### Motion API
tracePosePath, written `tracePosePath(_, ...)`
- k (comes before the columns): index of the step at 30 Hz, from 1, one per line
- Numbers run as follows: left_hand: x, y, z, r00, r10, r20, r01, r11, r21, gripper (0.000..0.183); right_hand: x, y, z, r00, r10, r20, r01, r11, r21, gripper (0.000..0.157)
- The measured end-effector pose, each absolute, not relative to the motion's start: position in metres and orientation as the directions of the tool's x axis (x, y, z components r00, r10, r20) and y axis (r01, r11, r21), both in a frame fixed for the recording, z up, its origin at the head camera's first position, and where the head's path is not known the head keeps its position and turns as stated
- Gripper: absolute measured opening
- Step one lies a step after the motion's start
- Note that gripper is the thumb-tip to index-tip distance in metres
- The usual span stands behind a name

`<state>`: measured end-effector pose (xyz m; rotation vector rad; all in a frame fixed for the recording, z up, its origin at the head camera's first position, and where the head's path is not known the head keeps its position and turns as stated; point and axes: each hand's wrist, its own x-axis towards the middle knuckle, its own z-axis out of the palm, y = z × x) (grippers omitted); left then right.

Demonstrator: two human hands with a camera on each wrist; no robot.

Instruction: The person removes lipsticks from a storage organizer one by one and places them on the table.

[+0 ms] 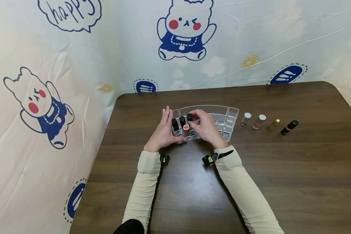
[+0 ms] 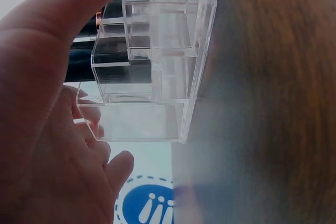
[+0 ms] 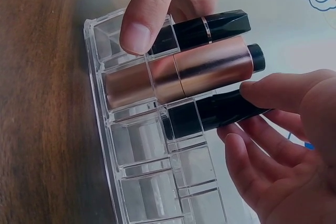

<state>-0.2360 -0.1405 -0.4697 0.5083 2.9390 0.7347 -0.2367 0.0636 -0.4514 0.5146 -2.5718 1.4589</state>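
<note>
A clear acrylic organizer (image 1: 228,125) with many compartments stands on the table. My right hand (image 1: 206,127) pinches a black lipstick tube (image 3: 231,109) between thumb and fingers; its lower end is inside a compartment. At the organizer's left end rests my left hand (image 1: 162,132), fingers mostly straight and thumb against the front edge. Next to the held tube, a rose-gold tube (image 3: 210,74) stands in a front compartment. A black lipstick tube with a thin metallic band (image 3: 226,27) sits beyond it, near the left thumb. Another black tube (image 1: 175,124) is at the far left.
Right of the organizer, a silver-capped small bottle (image 1: 245,119), a pinkish bottle with a pale cap (image 1: 259,122), a gold tube (image 1: 273,125) and a black tube (image 1: 289,127) are lined up on the brown table (image 1: 310,169). A printed curtain (image 1: 237,42) hangs behind.
</note>
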Motion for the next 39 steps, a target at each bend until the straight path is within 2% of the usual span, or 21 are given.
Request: tracePosePath(39, -0.2356, -0.1406, -0.4702, -0.941, 0.337, 0.019, 0.303, 0.821, 0.484, 0.129, -0.2331, 0.0669, -0.4462, -0.914, -0.17, 0.369, -0.406, 0.429, -0.807, 0.027)
